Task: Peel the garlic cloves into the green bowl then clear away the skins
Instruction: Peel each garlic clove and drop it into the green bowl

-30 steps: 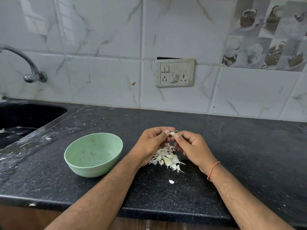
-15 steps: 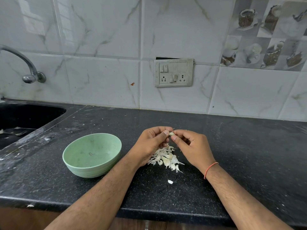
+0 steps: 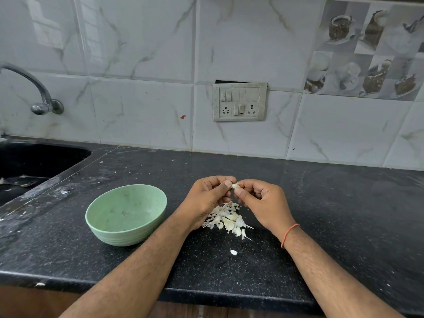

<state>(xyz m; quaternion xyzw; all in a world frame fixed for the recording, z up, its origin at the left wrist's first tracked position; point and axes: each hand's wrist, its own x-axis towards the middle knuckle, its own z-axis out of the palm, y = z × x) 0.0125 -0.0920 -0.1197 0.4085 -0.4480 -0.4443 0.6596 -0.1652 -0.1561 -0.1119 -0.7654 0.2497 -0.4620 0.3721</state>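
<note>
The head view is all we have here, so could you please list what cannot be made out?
- Garlic clove: fingertips of both hands hide most of it.
- Garlic pile: left hand covers its left part.
- Sink: cut off by the left edge.

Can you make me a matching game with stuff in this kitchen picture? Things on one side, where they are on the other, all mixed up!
Things:
1. green bowl
2. garlic clove
3. tap
4. switch panel

Places:
A. on the tiled wall, behind the hands
B. pinched between left hand and right hand
C. on the black counter, left of the hands
D. above the sink

Pairs: 1-C, 2-B, 3-D, 4-A
</note>
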